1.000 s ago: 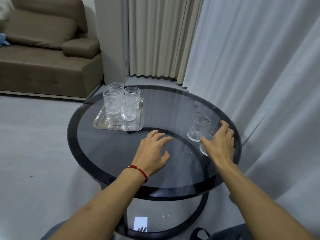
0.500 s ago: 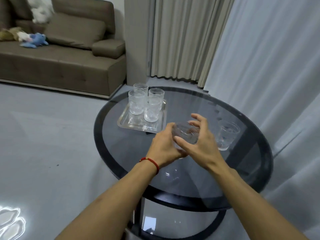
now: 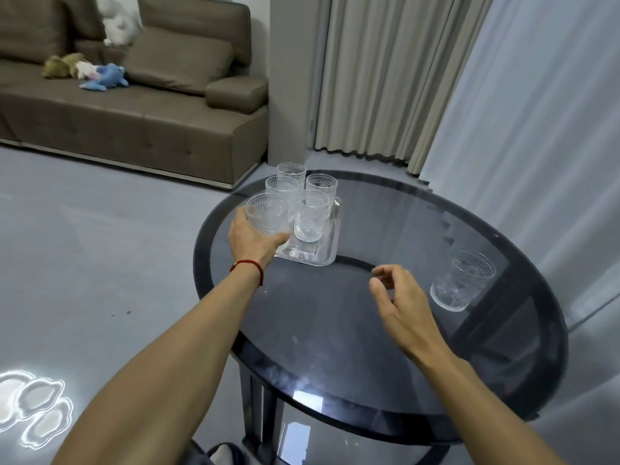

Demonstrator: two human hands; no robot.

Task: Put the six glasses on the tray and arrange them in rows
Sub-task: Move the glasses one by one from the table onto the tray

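My right hand (image 3: 399,297) is closest to me. It hangs over the dark glass table (image 3: 335,330) with its fingers curled and apart, and there is nothing in it. Just to its right, one glass (image 3: 461,283) stands alone on the table. My left hand (image 3: 253,238) reaches farther out, with a red string (image 3: 248,266) on its wrist. It is wrapped tight around a glass (image 3: 266,213) at the near left corner of the shiny tray (image 3: 327,255). Right beyond my grip, four more glasses (image 3: 310,214) stand on the tray in two rows. Far behind sits a brown sofa (image 3: 134,112).
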